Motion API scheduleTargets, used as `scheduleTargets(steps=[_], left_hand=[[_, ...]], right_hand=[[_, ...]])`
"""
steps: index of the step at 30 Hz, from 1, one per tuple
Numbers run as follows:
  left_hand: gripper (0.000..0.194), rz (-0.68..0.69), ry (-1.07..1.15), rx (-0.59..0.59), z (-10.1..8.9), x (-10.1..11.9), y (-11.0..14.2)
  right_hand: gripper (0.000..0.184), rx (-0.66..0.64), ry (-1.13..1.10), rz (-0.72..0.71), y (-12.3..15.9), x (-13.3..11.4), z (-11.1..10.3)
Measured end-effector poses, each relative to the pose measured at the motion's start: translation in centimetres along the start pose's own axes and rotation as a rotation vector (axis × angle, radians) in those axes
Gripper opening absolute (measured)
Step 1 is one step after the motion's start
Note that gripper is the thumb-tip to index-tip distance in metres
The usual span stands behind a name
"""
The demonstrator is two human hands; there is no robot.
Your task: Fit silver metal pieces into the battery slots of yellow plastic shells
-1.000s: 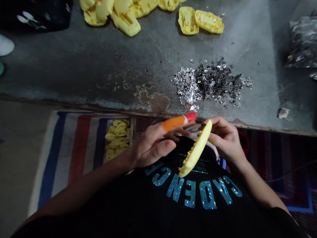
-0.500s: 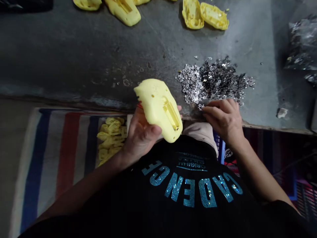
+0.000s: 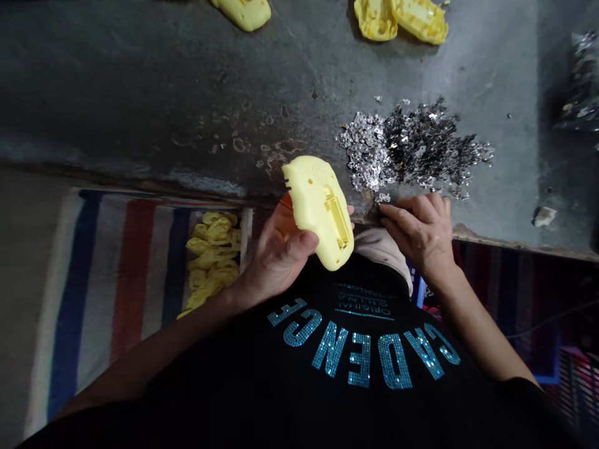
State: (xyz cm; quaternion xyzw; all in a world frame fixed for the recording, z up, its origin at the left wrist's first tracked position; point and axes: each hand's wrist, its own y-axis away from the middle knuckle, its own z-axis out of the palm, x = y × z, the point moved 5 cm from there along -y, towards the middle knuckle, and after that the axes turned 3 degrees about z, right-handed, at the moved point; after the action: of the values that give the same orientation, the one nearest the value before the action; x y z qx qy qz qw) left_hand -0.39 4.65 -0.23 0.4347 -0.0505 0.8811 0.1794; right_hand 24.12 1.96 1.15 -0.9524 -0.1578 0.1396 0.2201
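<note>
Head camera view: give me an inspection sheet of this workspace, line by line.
Surface: worn grey concrete bench, stained and chipped along its near edge.
Job's things: yellow plastic shell; pile of silver flakes.
Clutter: more yellow shells at the far edge; bag of silver bits; pale chip.
Grippers: left hand holds the shell; right hand rests at the pile's near edge, any pinch unclear.
Cables: thin pale line, possibly a cable.
Surroundings: striped cloth with yellow pieces.

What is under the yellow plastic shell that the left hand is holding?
Under the pale yellow plastic shell is the left hand, with a small orange piece showing at the shell's edge. The shell's underside and most fingers are covered, so nothing more can be seen.
</note>
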Motion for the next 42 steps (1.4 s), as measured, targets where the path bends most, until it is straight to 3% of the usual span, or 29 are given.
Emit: scheduleTargets(steps=[6, 11, 15, 18, 21, 24, 26, 31, 35, 42], left_hand=[[0.081, -0.051, -0.051, 0.012, 0.8, 0.0, 0.1], [0.081, -0.168, 0.028, -0.029, 1.6, -0.3, 0.3], [0.073, -0.247, 0.107, -0.076, 1.5, -1.0, 0.7], [0.083, -0.286, 0.123, -0.080, 1.1, -1.7, 0.8], [0.090, -0.340, 0.127, -0.077, 0.9, -2.5, 0.8], [0.077, -0.366, 0.166, -0.096, 1.2, -3.0, 0.8], [0.071, -0.375, 0.177, -0.119, 1.6, -3.0, 0.9], [0.086, -0.421, 0.170, -0.223, 2.9, -2.9, 1.1], [0.084, -0.429, 0.181, -0.251, 3.5, -2.9, 1.1], [0.076, -0.437, 0.195, -0.251, 4.0, -3.0, 1.2]], right_hand=[[0.018, -0.014, -0.080, -0.001, 1.7, -0.4, -0.8], [0.002, 0.042, -0.090, 0.051, 1.7, -0.5, -1.0], [0.008, 0.049, -0.085, 0.119, 1.7, -0.3, -0.5], [0.005, 0.069, -0.085, 0.132, 1.9, -0.6, -0.7], [0.005, 0.048, -0.366, 0.132, 1.4, -1.3, -1.5], [0.013, -0.026, -0.864, 0.205, -0.4, -1.6, -3.0], [0.019, -0.086, -1.026, 0.211, -2.0, -1.8, -4.0], [0.018, -0.250, -0.944, 0.143, -5.1, -1.6, -5.4], [0.014, -0.304, -0.850, 0.021, -5.9, -2.0, -5.9], [0.009, -0.326, -0.808, 0.068, -6.0, -2.1, -6.1]])
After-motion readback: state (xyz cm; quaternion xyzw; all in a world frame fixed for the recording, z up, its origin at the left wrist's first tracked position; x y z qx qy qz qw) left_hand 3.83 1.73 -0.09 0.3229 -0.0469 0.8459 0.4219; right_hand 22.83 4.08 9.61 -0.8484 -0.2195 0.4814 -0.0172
